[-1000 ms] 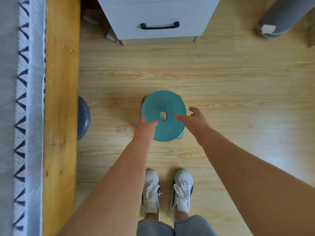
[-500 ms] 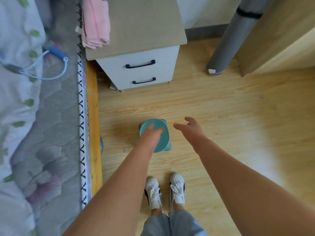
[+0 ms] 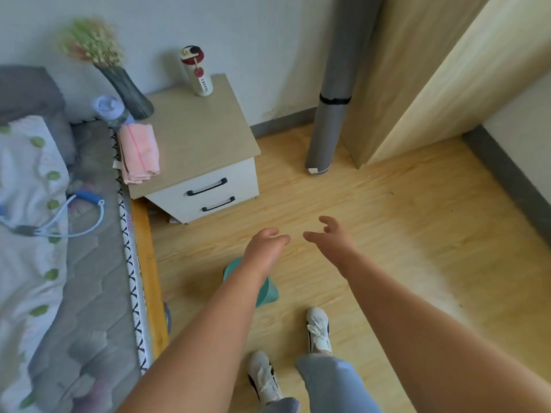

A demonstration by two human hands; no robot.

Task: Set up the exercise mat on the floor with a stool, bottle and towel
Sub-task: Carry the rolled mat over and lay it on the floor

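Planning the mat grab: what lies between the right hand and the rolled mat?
Only bare wooden floor between right hand and rolled mat, per the head view.

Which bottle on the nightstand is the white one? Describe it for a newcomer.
Find the nightstand beside the bed. At its back edge by the wall stands the white bottle, upright, with red markings and a dark lid, apart from the lilac-capped bottle and vase.

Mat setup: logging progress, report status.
Left hand and right hand open, empty. Rolled mat upright against wall, untouched. Stool on floor. Path to mat clear.
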